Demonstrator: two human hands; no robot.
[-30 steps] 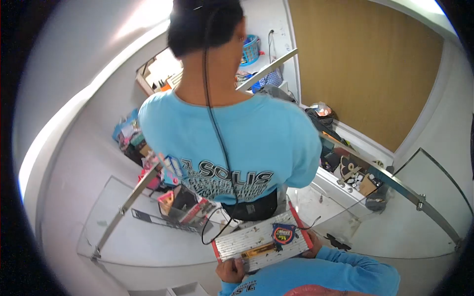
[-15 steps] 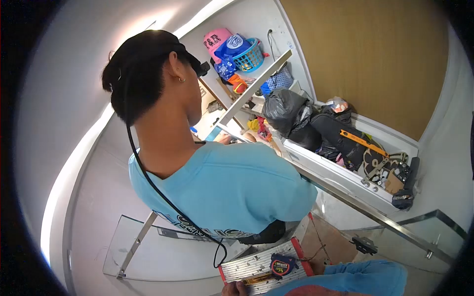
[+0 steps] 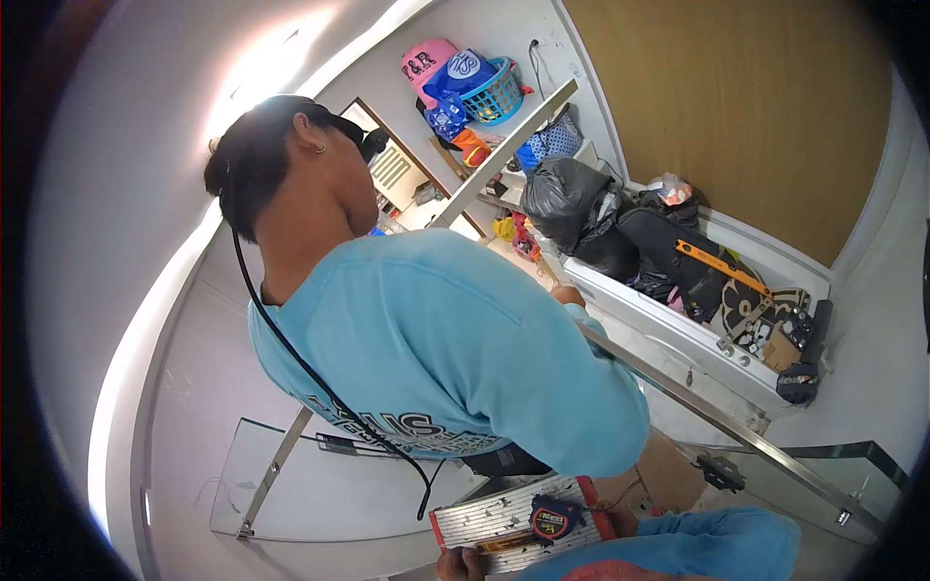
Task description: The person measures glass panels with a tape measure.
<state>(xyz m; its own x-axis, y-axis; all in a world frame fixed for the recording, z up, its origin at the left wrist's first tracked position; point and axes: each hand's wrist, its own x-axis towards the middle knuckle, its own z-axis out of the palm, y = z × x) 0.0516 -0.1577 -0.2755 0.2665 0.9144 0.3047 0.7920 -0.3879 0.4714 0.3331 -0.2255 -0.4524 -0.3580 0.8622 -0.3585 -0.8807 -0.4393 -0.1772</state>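
Low in the view is a white ribbed step (image 3: pixel 475 518) with red ends, like the top of a stepladder. My left hand (image 3: pixel 459 564) is closed over its near left edge, fingers curled. At its right end is my right hand (image 3: pixel 623 524), below a light blue sleeve; its fingers are mostly hidden. A dark blue and red tape measure (image 3: pixel 554 519) lies on the step, beside a slim yellow item (image 3: pixel 506 545) I cannot make out. Right in front stands a co-worker (image 3: pixel 436 339) in a light blue shirt and black cap, back turned, one hand (image 3: pixel 568 294) by a metal rail.
A metal rail (image 3: pixel 717 416) with glass panels (image 3: pixel 843 465) crosses the right side. Beyond it, a white ledge (image 3: pixel 668 334) holds black bags (image 3: pixel 567 208) and an orange level (image 3: pixel 722 267). A blue basket (image 3: pixel 494 95) stands at the back, near a brown panel (image 3: pixel 727 116).
The co-worker has leaned and turned forward, head lower and further left, and one hand now shows by the rail. My left hand stays on the step.
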